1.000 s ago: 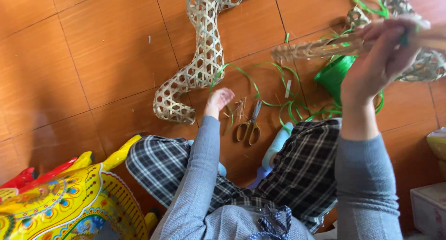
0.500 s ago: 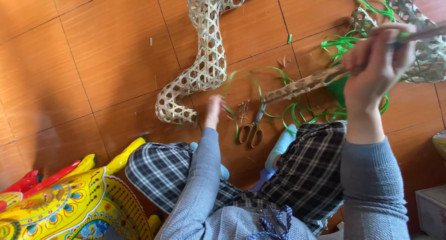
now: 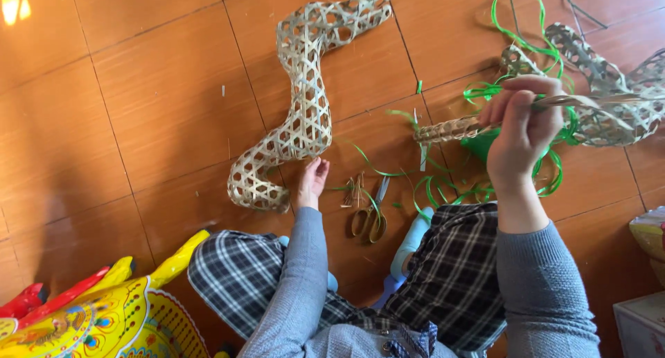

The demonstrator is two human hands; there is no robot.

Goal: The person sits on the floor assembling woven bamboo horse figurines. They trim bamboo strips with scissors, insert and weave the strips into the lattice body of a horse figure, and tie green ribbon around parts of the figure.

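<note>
The floor is reddish-brown tile with thin dark joints, glossy, with a patch of sunlight at the upper left corner. The person sits on it, legs in plaid trousers spread apart. A yellow painted figure with red parts lies at the lower left. A pale box corner shows at the lower right.

The right hand is raised and clenched around a woven tube, a narrow lattice piece. Its long axis runs nearly level, tilted slightly, with the free end pointing left and a little down; to the right it passes through the fist toward a wider woven frame. Green strips curl loosely around and under the tube.

The left hand rests low on the floor, fingers loosely curled and gripping nothing, just beside the lower end of a curved lattice, an S-shaped piece that runs up toward the top edge. Scissors with yellow handles lie on the floor right of this hand, blades pointing away from the person.
</note>
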